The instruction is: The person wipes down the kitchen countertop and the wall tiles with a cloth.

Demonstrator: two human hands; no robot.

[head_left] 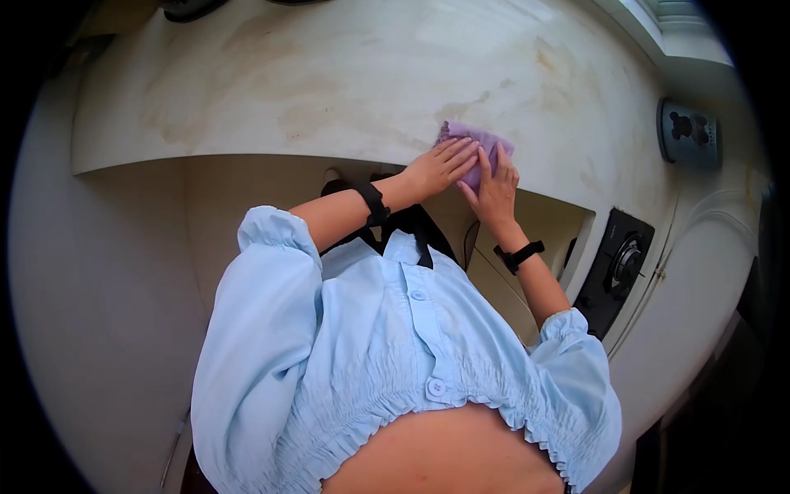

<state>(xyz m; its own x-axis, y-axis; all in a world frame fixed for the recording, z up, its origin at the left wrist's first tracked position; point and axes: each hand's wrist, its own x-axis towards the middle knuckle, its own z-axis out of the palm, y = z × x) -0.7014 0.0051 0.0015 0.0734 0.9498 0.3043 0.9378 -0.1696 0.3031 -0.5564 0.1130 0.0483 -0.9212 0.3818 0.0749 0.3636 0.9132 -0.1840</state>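
Our L hand (444,167) & R hand (496,191), head view, lie side by side on a purple cloth (467,132), close tog. at the fingertips; L fingers extended flat, R fingers likewise w/ thumb held apart. Neither hand is curled round the cloth. Cloth, part bunched, sits at the near edge of the pale worktop (362,90), R of centre; whether it overhangs the edge we can't tell, as our hands cover part of it. Brownish stains (555,62) mark the worktop, incl. just beyond the cloth. We wear a black band on each wrist & a lt-blue shirt (362,321). To R: grey container w/ dark figures (690,133), & nearer us, a black stove (615,267) w/ one burner visible. Dark obj. (191,8) at far L, cut by frame, unidentif.
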